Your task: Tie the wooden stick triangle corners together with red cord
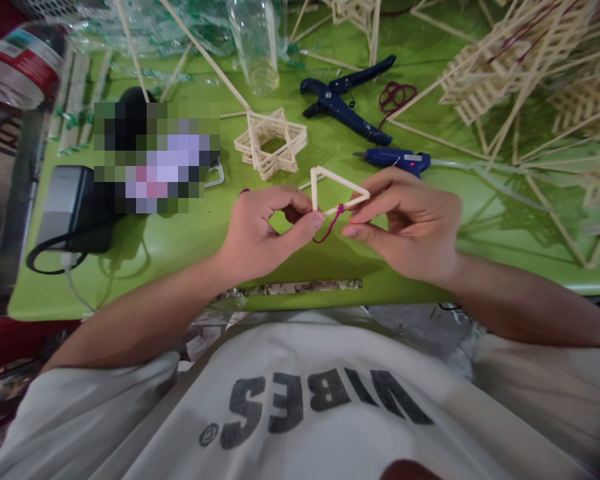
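A small triangle of pale wooden sticks (pixel 341 179) is held up over the green table between both hands. My left hand (pixel 275 223) pinches its left corner between thumb and fingers. My right hand (pixel 405 217) grips the right corner with closed fingertips. Dark red string (pixel 330 231) is knotted round the near stick and hangs in a loop between the hands. Just beyond lies a star-shaped stack of sticks (pixel 294 140). Past my right hand rests a blue glue gun (pixel 397 160) with a red light showing.
Dark blue cutters (pixel 347 110) lie near a coil of red string (pixel 397 98). Large stick frames (pixel 485 87) crowd the right side. A clear bottle (pixel 257 50) stands at the back; a grey-black power bank (pixel 75 207) with cables sits left. The green table's (pixel 180 267) front edge is close to my body.
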`<state>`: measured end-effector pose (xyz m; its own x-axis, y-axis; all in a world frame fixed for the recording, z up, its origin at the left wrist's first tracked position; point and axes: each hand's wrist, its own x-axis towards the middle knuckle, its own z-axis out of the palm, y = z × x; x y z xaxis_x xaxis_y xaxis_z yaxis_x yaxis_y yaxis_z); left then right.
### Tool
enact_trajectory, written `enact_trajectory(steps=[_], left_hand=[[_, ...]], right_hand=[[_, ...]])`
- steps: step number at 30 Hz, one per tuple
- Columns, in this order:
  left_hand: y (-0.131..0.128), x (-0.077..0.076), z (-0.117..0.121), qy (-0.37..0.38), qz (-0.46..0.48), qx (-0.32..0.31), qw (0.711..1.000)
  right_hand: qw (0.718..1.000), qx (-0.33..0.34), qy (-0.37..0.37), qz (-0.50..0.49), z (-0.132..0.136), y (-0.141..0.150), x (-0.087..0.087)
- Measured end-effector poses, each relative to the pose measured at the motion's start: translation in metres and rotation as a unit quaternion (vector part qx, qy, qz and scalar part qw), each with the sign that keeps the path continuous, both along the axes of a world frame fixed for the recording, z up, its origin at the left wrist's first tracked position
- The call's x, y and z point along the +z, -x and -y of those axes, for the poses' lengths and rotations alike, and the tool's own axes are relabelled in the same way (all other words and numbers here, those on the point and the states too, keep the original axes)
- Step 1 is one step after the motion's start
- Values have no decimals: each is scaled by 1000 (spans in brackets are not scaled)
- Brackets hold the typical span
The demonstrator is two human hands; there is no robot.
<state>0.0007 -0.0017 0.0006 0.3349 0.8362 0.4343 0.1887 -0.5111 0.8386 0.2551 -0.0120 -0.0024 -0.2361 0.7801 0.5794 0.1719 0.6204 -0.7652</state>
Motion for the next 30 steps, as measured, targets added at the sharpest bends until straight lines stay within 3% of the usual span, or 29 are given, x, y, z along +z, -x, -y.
enact_trajectory(steps=[10,21,25,30], left_hand=[[0,0,-1,0,-2,10,1000],[1,-1,-1,1,7,6,1000],[1,-1,-1,8,0,9,1000],[1,0,-1,0,12,4,1000]], right_hand=[[998,-41,32,36,-3,-2,-1],[988,54,142,-34,-4,-2,-3],[993,42,110,-10,-6,-1,-4],[994,48,81,-61,-6,1,-5]])
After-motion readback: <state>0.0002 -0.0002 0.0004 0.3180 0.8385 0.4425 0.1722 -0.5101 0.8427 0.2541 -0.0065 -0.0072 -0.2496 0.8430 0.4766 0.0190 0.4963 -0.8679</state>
